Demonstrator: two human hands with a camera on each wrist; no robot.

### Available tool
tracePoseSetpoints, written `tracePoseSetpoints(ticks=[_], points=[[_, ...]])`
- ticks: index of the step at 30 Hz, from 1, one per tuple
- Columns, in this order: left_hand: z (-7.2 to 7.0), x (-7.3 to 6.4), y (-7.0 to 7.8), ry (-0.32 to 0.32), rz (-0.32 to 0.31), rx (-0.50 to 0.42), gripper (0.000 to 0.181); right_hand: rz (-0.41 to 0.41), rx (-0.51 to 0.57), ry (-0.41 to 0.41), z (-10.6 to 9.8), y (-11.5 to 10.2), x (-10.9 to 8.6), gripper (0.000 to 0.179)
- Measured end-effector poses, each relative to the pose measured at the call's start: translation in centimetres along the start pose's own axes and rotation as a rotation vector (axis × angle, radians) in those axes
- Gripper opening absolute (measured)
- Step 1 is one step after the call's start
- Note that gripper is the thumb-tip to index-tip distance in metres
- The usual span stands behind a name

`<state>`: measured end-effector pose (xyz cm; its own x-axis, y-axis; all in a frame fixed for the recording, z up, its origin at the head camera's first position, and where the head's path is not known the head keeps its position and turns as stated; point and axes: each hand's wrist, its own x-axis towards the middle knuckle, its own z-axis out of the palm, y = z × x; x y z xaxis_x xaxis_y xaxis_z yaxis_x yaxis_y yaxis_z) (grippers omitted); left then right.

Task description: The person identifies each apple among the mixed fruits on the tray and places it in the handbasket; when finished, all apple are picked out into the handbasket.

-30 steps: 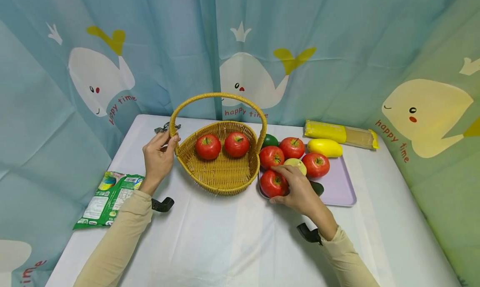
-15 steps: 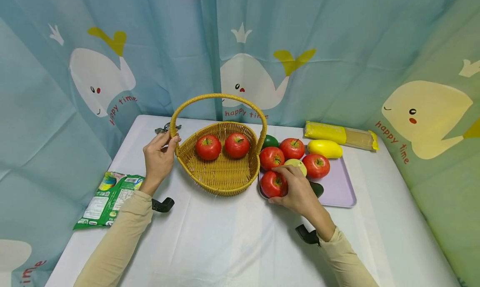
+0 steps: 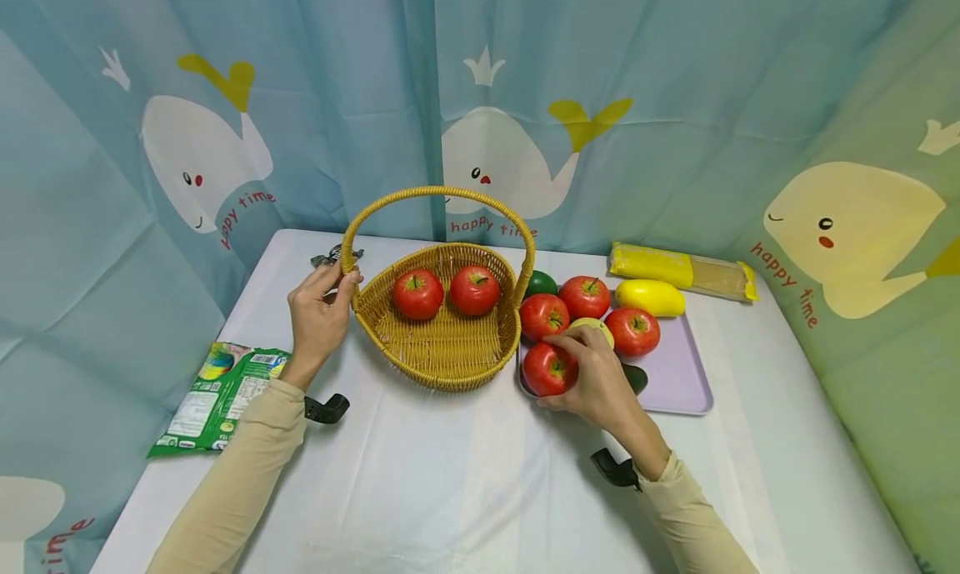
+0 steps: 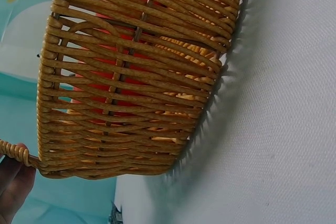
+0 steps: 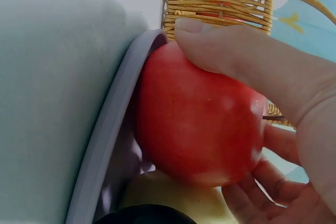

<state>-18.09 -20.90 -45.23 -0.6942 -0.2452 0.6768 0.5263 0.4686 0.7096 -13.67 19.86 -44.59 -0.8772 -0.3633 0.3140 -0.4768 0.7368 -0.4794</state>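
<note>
My left hand pinches the left end of the handle of a wicker basket, close to its rim. Two red apples sit side by side toward the back inside it. Over the front left corner of a lilac tray, my right hand grips another red apple. In the right wrist view the thumb lies across one side of this apple and the fingers curl under the other. More red apples, a pale yellow-green fruit and a yellow mango-like fruit share the tray.
Behind the tray lies a yellow packet, partly see-through. A green snack bag rests at the table's left edge. Dark green produce shows beside my right hand, and another green piece behind the basket handle. A printed curtain surrounds the table.
My right hand's fingers have settled slightly around the front apple, which has shifted a little to the right. The left hand keeps its hold on the basket handle.
</note>
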Motion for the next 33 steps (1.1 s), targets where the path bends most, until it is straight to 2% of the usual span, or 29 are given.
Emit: tracePoseSetpoints(ticks=[9,19,25,31,33], points=[[0.0,0.0,0.2,-0.001,0.006,-0.007,0.022,-0.095,0.121,0.077,-1.0,0.1,0.2,0.084],[-0.2,0.0,0.4,-0.017,-0.005,0.000,0.021,-0.150,0.184,0.044,-1.9,0.1,0.8,0.088],[0.0,0.1,0.3,-0.012,0.001,0.010,0.021,-0.139,0.258,0.044,-2.1,0.2,1.3,0.093],[-0.1,0.0,0.3,-0.014,0.001,0.015,0.020,-0.063,0.455,0.007,-2.3,-0.2,1.7,0.095],[-0.1,0.0,0.2,-0.015,0.000,0.013,0.020,-0.041,0.489,-0.003,-2.4,-0.5,1.8,0.095]])
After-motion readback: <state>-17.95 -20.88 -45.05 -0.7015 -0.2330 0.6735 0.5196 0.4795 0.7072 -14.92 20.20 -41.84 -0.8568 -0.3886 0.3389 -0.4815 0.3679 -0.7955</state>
